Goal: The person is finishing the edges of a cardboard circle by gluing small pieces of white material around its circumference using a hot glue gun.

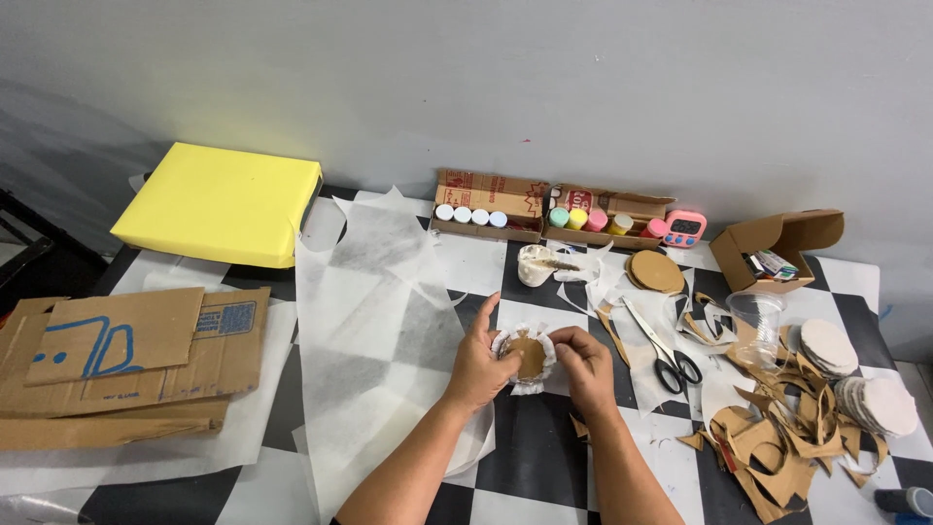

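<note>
Both my hands hold a small round cardboard disc wrapped in thin white fabric whose gathered edge frills around it. My left hand grips the disc's left side, index finger raised. My right hand pinches the fabric on its right side. They work above a black-and-white checkered table, beside a large sheet of white fabric.
Scissors lie right of my hands. Further right are cardboard scraps, covered discs, a clear plastic cup and an open small box. Paint-jar boxes, a pink timer, a yellow block and flat cardboard sit around.
</note>
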